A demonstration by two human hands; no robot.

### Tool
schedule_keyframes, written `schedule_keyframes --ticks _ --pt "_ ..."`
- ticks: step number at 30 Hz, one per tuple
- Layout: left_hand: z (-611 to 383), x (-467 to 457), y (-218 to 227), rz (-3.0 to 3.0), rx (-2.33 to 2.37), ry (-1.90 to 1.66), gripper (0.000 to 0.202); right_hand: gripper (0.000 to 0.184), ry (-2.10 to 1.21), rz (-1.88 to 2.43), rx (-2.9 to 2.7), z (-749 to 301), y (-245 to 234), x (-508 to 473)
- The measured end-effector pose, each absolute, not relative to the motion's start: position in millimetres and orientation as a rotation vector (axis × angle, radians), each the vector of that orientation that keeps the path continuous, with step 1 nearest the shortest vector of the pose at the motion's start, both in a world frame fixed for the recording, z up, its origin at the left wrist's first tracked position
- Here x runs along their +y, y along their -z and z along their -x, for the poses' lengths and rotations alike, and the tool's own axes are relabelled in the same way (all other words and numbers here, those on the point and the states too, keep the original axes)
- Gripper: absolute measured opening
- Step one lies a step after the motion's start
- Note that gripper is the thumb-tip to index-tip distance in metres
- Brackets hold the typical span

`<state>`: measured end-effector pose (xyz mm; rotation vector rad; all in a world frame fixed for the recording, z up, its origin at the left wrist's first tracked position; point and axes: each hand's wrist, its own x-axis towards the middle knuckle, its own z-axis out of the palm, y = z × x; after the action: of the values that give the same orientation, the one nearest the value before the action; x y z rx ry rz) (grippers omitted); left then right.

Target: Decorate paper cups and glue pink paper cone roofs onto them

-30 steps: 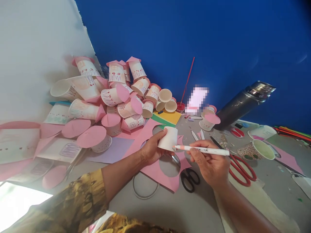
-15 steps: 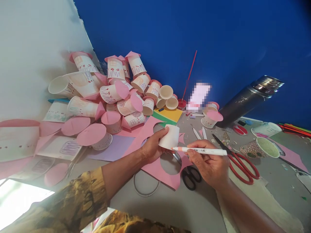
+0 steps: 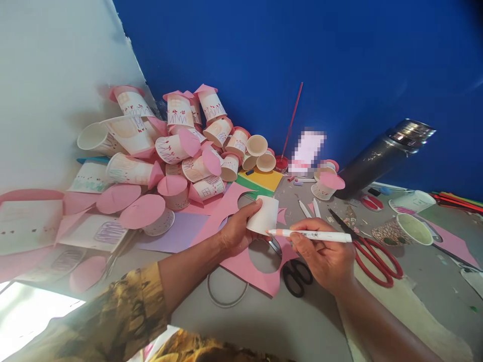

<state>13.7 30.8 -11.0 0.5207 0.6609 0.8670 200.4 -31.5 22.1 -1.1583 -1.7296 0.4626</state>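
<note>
My left hand (image 3: pixel 241 226) is closed around a plain white paper cup (image 3: pixel 264 215), which is tilted in front of me over the table. Between the fingers of my right hand (image 3: pixel 327 256) is a white marker (image 3: pixel 311 235) with a peach-orange tip section. Its tip touches or nearly touches the cup's lower edge; I cannot tell which. Beneath both hands lies a pink paper sheet (image 3: pixel 256 276) with round holes cut out. Black-handled scissors (image 3: pixel 297 276) rest partly on that sheet, their blades partly hidden. Red-handled scissors (image 3: pixel 381 261) lie just right of my right hand.
Decorated paper cups with pink paper tops (image 3: pixel 179 111) are heaped at the left. A dark metal flask (image 3: pixel 372 156) leans against the blue wall (image 3: pixel 264 50). A patterned cup (image 3: pixel 403 230) lies at the right. A metal ring (image 3: pixel 228 303) sits near the front.
The camera view has shifted very slightly. Both hands, the cup and the marker keep almost the same positions.
</note>
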Motion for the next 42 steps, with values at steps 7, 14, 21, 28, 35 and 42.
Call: schedule_keyframes --ticks 7,14,21,28,35,42 --pt "-14.8 29.9 9.8 -0.53 0.643 -0.866 0.039 0.011 -0.424 1.184 -1.637 -199.8 -17.6 -30.8" --pt "-15.2 29.0 6.4 -0.522 0.666 -0.868 0.039 0.012 -0.467 1.144 -1.698 -198.6 -19.4 -31.9" --pt "-16.1 28.0 5.2 -0.523 0.674 -0.874 0.04 0.011 -0.435 1.134 -1.682 -196.2 -19.8 -32.5" --pt "-17.6 27.3 1.7 -0.491 0.69 -0.859 0.038 0.005 -0.325 1.147 -1.618 -199.4 -15.1 -29.1" --pt "-17.1 26.6 4.2 -0.456 0.64 -0.909 0.04 0.005 -0.326 1.036 -1.742 -192.8 -22.4 -33.8" --pt "-17.9 25.3 6.3 -0.413 0.683 -0.931 0.032 0.005 -0.32 1.067 -1.701 -194.6 -18.4 -32.1"
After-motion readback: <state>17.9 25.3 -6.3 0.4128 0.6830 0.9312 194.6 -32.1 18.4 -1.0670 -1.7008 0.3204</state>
